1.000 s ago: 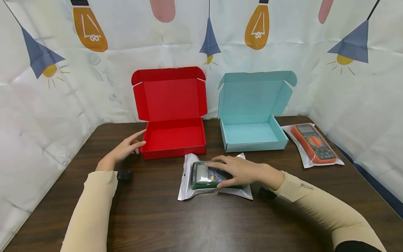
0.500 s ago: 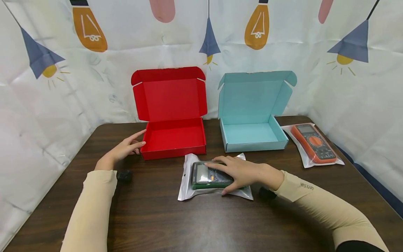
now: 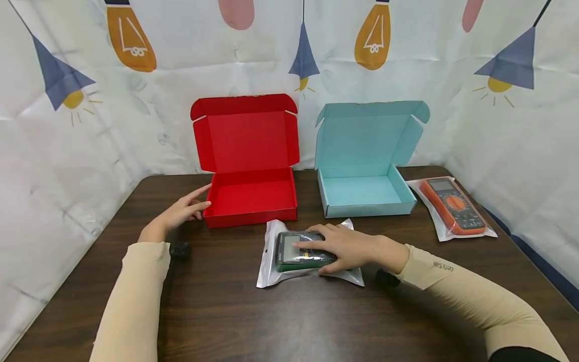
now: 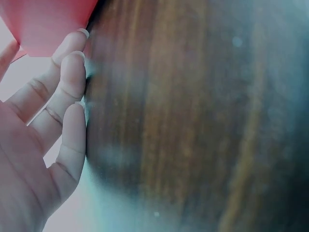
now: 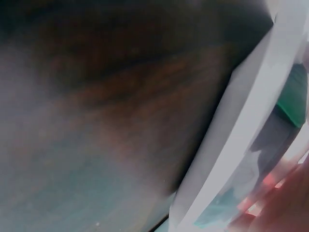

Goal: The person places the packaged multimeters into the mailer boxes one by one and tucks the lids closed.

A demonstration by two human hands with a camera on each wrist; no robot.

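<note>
A green multimeter point(image 3: 300, 250) in a clear and white plastic bag point(image 3: 267, 274) lies on the table in front of the boxes. My right hand point(image 3: 346, 247) spans its right part, thumb at the near side, index finger stretched towards the screen, the other fingers over the far side. The right wrist view shows the bag's pale edge close up, with a bit of green casing inside. My left hand point(image 3: 177, 213) is at the left wall of an open red box point(image 3: 251, 218), fingers extended and fingertips right at its edge; the left wrist view shows loosely bent fingers.
Right of the red box stands an open light-blue box point(image 3: 368, 210). An orange multimeter point(image 3: 454, 205) in its own bag lies at the table's right side. Behind the dark wooden table point(image 3: 217, 311) hangs a white patterned cloth point(image 3: 167, 120).
My right thumb has slid from the multimeter's front to the bag's near side, and the fingers have shifted slightly over it. The left hand stays at the red box. The head view has tilted slightly.
</note>
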